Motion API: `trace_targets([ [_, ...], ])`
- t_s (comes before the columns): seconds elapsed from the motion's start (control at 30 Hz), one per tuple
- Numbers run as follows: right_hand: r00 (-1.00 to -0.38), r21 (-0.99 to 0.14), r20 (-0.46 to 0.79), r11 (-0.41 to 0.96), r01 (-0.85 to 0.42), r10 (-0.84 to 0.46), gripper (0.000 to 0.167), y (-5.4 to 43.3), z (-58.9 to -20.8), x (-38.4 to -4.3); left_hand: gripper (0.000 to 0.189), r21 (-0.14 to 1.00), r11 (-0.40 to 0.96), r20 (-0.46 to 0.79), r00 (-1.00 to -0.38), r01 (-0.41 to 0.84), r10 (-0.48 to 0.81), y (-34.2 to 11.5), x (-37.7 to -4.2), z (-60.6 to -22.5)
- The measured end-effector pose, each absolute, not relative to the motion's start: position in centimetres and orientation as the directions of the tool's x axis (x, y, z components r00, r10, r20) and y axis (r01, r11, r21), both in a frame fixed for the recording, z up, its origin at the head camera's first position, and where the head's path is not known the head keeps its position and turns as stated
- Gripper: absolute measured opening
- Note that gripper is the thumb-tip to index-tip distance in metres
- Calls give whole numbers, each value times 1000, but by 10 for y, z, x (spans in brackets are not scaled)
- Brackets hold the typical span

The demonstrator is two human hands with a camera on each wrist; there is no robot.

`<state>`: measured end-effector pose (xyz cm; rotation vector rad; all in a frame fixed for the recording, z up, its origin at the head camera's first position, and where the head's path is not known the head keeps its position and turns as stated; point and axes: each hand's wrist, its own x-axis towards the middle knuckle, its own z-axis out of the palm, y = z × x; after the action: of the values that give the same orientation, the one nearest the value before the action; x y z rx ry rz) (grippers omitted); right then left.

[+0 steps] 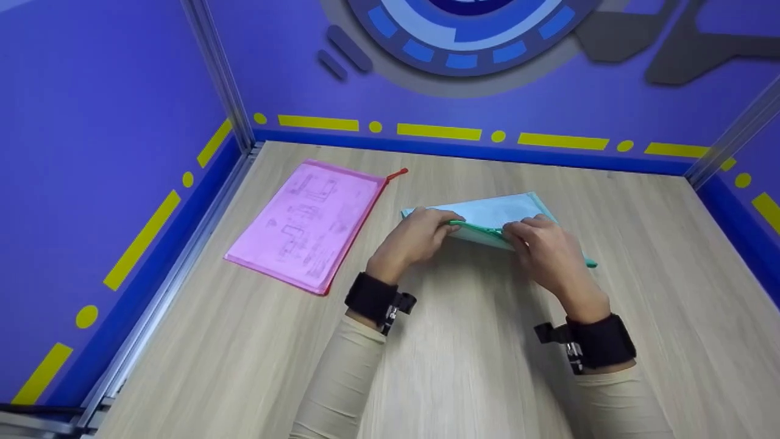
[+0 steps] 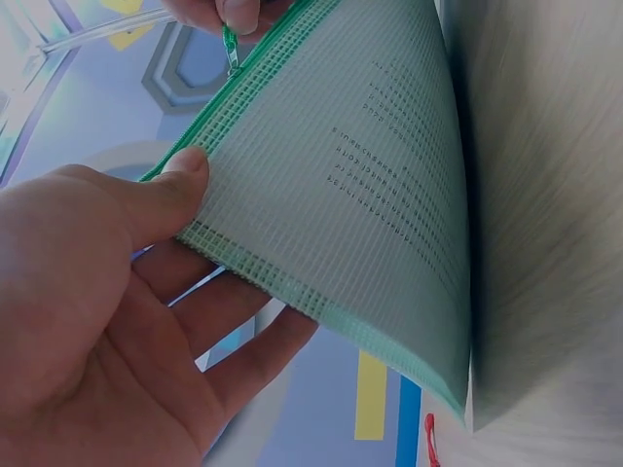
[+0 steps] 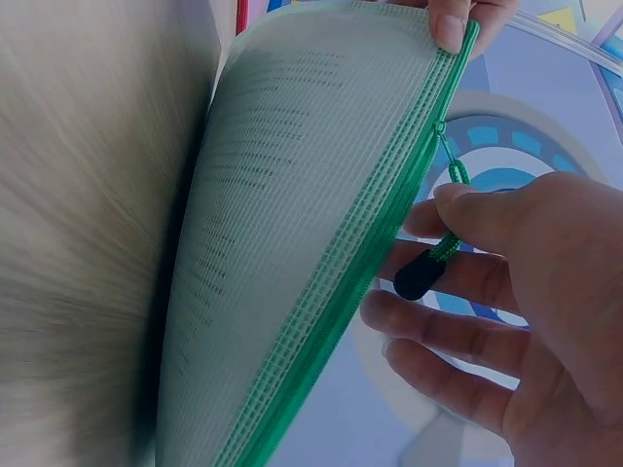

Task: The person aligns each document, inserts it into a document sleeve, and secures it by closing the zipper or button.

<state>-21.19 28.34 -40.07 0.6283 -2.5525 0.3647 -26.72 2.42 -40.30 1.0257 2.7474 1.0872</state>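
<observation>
A green mesh zipper pouch [image 1: 496,212] is tilted up off the table, its zipper edge toward me. Printed paper shows through its mesh [image 2: 389,165] in the left wrist view. My left hand [image 1: 414,238] pinches one end of the zipper edge, thumb on the near face and fingers behind. My right hand [image 1: 551,253] pinches the zipper's green pull cord [image 3: 459,173] between thumb and index finger. The cord's black end [image 3: 419,275] hangs below the thumb, and the slider [image 3: 440,128] sits near the left-hand end. The right hand's other fingers are partly behind the pouch.
A pink zipper pouch [image 1: 304,222] with printed drawings inside lies flat on the wooden table [image 1: 463,366], left of the green one. Its red pull [image 1: 397,174] sticks out at the far corner. Blue panels [image 1: 292,61] wall the table at the back and sides.
</observation>
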Motion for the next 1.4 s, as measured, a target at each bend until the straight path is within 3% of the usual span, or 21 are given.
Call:
trace_targets([
  [0.53, -782, -149, 517, 862, -484, -349, 10, 288, -401, -213, 31, 627, 537, 205, -785, 564, 584, 25, -267, -404],
  [0.8, -752, -126, 563, 863, -489, -344, 9, 294, -402, -214, 30, 623, 532, 230, -784, 574, 577, 22, -269, -404],
  [1.4, -782, -147, 548, 885, -441, -299, 11, 297, -397, -213, 28, 659, 521, 255, -812, 543, 524, 7, -273, -402],
])
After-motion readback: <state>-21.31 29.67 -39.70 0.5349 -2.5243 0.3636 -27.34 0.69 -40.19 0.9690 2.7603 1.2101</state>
